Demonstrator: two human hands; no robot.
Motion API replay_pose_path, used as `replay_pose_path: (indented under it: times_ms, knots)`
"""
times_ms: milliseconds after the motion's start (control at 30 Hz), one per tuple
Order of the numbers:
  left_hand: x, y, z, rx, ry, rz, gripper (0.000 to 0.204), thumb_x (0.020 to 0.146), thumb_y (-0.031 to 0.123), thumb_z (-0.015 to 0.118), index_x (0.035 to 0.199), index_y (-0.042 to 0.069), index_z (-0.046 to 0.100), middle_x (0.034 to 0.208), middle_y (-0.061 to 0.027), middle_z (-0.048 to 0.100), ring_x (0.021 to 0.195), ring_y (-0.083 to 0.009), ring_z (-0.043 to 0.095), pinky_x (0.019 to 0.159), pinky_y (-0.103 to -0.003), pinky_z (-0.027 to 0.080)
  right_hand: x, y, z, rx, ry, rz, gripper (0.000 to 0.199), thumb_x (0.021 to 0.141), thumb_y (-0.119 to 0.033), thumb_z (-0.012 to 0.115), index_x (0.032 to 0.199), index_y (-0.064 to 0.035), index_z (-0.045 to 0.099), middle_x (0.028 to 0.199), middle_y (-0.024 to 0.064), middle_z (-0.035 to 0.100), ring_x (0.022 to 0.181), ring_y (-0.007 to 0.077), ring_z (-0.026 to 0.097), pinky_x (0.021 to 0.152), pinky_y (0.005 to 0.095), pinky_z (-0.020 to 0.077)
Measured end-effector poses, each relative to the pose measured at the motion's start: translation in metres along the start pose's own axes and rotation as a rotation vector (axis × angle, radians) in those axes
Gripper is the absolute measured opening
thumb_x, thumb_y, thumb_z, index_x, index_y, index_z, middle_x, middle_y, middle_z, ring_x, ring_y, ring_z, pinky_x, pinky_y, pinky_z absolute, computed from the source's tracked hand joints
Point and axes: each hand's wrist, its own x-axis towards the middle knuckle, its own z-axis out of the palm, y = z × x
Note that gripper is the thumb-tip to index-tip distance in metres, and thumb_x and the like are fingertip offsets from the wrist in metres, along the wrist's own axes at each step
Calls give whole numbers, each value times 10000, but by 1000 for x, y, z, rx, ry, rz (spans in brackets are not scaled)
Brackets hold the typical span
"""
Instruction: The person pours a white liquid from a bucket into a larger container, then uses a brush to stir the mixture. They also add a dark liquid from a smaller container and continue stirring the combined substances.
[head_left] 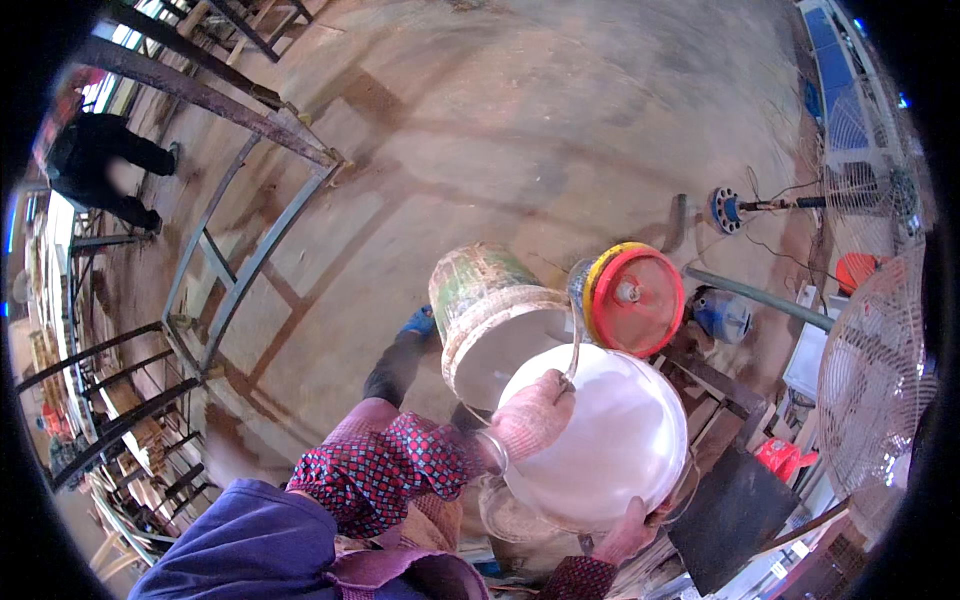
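Note:
A paint-smeared bucket (487, 268) tips over with its mouth toward me, white inside. Beside it, nearer to me, is a white round bucket (600, 440); I cannot tell whether its smooth white inside is liquid or bare wall. My left hand (535, 415), in a pale pinkish glove, is closed round a thin bucket handle above the white bucket's left side. Which bucket this handle belongs to is unclear. My right hand (625, 532) grips the white bucket's near rim, its fingers partly hidden.
Right of the buckets lie a red-and-yellow-rimmed pail (632, 300) and a blue container (722, 315). Fan guards (875, 370) stand at the right. Metal frames (255, 265) fill the left, near a person (100, 165). A dark limb with a blue end (420, 322) reaches beside the smeared bucket.

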Motion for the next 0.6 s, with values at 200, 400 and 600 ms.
replay_pose_path:
  times_ms: [200,400,600]
  knots:
    - [9,-3,2,5,19,-3,330,919,327,488,1114,63,525,952,-211,633,949,-376,618,818,-444,465,6,7,-3,-82,-1,60,511,766,-131,594,1219,85,501,1164,205,586,989,288,597,870,389,481]
    - [15,-12,7,-2,65,35,321,911,310,501,1116,64,527,924,-208,635,921,-373,625,810,-444,472,15,21,-9,-14,-61,44,524,782,-126,590,1235,110,472,1150,218,581,952,304,606,853,398,496]
    - [12,-3,0,-13,20,-15,324,906,309,497,1126,72,525,957,-210,636,950,-377,619,827,-448,470,11,14,-11,-79,-77,54,527,797,-137,591,1246,106,462,1147,219,579,968,315,605,862,393,497]
